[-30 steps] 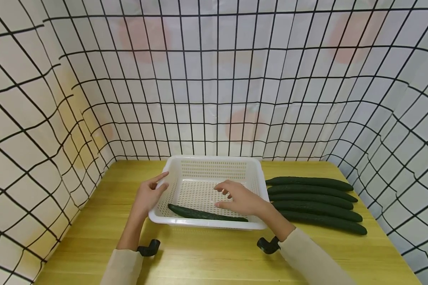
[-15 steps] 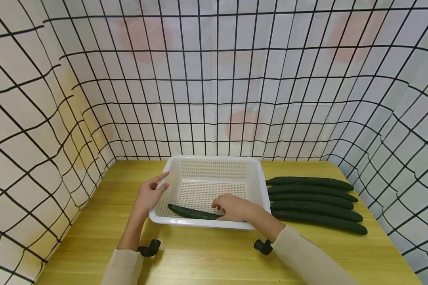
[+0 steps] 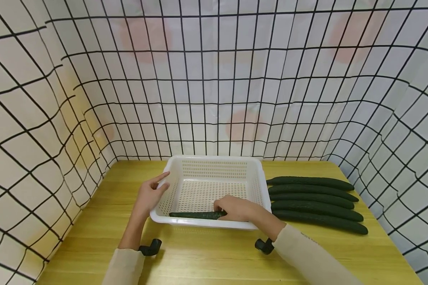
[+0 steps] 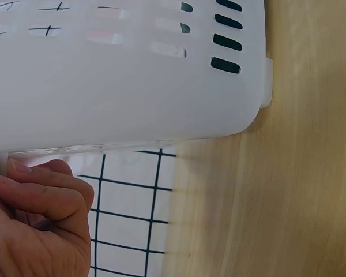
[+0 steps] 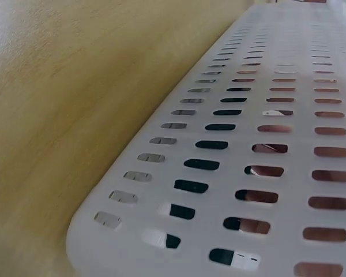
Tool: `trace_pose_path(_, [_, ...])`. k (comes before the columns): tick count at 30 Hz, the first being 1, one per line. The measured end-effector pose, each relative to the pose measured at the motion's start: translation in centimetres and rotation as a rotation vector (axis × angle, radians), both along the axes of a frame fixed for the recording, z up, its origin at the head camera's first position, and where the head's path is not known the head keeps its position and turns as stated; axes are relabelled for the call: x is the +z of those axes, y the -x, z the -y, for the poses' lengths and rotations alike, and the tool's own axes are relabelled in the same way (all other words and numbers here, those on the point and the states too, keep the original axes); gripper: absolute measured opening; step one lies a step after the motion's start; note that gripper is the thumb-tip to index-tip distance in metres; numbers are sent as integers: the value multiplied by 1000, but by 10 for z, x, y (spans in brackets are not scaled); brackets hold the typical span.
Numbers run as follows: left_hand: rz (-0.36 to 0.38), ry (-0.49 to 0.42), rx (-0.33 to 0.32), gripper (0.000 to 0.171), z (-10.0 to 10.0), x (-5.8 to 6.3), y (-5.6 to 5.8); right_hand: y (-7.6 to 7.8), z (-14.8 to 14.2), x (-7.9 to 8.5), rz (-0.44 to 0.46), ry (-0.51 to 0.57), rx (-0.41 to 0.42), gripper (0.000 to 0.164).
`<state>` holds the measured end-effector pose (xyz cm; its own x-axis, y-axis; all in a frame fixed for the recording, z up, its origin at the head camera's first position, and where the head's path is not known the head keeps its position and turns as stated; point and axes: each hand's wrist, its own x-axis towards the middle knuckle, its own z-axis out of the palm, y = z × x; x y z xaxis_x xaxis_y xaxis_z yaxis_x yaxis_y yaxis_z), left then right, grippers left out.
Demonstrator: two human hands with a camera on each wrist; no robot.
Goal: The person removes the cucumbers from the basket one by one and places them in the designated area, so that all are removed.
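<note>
A white plastic basket (image 3: 216,158) with slotted walls stands on the table. My left hand (image 3: 149,196) holds its left rim, pinching it between thumb and fingers; the left wrist view shows the same hand (image 4: 46,216) at the basket's edge. Inside, along the near wall, lies one dark green cucumber (image 3: 194,215). My right hand (image 3: 237,209) reaches into the basket with its fingers curled over the cucumber's right part, which it hides. In the right wrist view, the hand and dark green cucumber show only through the slots of the basket wall (image 5: 219,173).
Several more cucumbers (image 3: 312,204) lie side by side on the wooden table (image 3: 214,253), just right of the basket. A black wire grid (image 3: 217,91) backed with white sheeting encloses the table at the back and sides.
My right hand has lowered toward the near wall and taken hold of the cucumber. The cucumber's left end has swung nearer, so it lies straighter along the wall. My left hand stays put.
</note>
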<state>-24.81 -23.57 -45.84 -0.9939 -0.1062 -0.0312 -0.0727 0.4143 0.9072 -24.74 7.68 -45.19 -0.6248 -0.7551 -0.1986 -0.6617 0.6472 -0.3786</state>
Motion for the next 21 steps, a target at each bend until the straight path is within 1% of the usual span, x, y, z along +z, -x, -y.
trace_pose_path(3, [-7,-2,-8,46,1,-1,0,-1,-1,1,11,27,-18,21])
trace_pose_path(6, [-13,0,-11,46,1,-2,0,-2,-3,2,35,68,-59,25])
trace_pose_path(8, [-14,1,-10,45,2,-3,1,-1,-3,2,38,93,-88,29])
trace_pose_path(10, [-13,3,-4,45,2,-4,1,-1,-4,2,22,120,-101,37])
trace_pose_path(13, [-7,3,0,46,2,-5,2,-2,-4,4,-27,175,-112,46])
trace_pose_path(15, [-4,6,3,45,2,-4,2,-4,-5,7,-70,220,-122,49])
trace_pose_path(18, [0,12,3,46,2,-3,2,-5,-7,11,-157,256,-151,47])
trace_pose_path(21, [1,19,4,45,2,-2,3,-6,-10,17,-232,261,-179,45])
